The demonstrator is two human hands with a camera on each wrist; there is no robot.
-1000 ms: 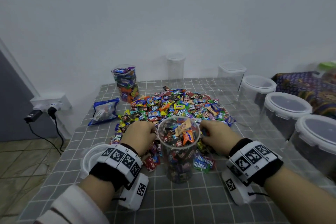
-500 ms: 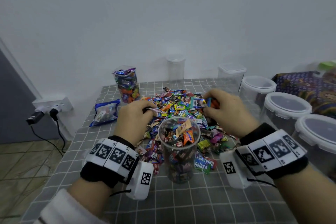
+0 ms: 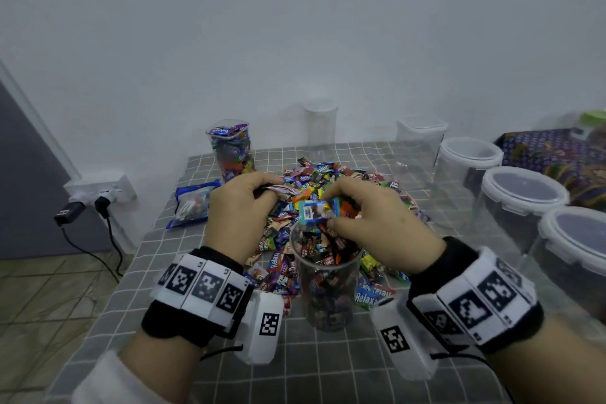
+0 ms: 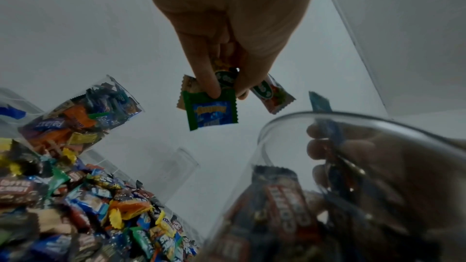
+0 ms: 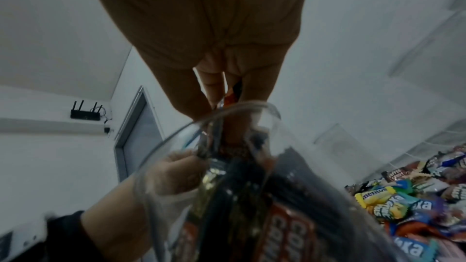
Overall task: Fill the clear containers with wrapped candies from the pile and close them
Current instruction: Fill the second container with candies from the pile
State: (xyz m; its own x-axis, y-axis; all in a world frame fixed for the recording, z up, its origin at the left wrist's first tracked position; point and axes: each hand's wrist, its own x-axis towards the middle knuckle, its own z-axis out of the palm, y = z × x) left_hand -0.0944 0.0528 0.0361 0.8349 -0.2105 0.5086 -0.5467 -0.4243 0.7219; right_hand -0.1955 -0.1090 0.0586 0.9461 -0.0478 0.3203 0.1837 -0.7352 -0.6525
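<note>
A tall clear round container (image 3: 326, 285) stands open near the table's front, nearly full of wrapped candies. Behind it spreads the pile of wrapped candies (image 3: 331, 180). My right hand (image 3: 331, 218) hovers over the container's mouth and pinches a bunch of candies, a blue wrapper (image 3: 314, 211) sticking out. My left hand (image 3: 262, 192) is left of the mouth, a little higher, gripping several candies; the left wrist view shows a green and blue wrapper (image 4: 211, 113) and an orange one (image 4: 273, 95) in its fingers.
A filled clear jar (image 3: 231, 149) stands at the back left, a blue candy bag (image 3: 193, 203) beside it. Empty lidded containers (image 3: 521, 203) line the right side, with two more at the back (image 3: 320, 128). A wall socket with plugs (image 3: 98, 197) is left of the table.
Both hands went from beside the container into the pile, took candies and came back. The right hand now hangs over the container's mouth; the left is close to its left.
</note>
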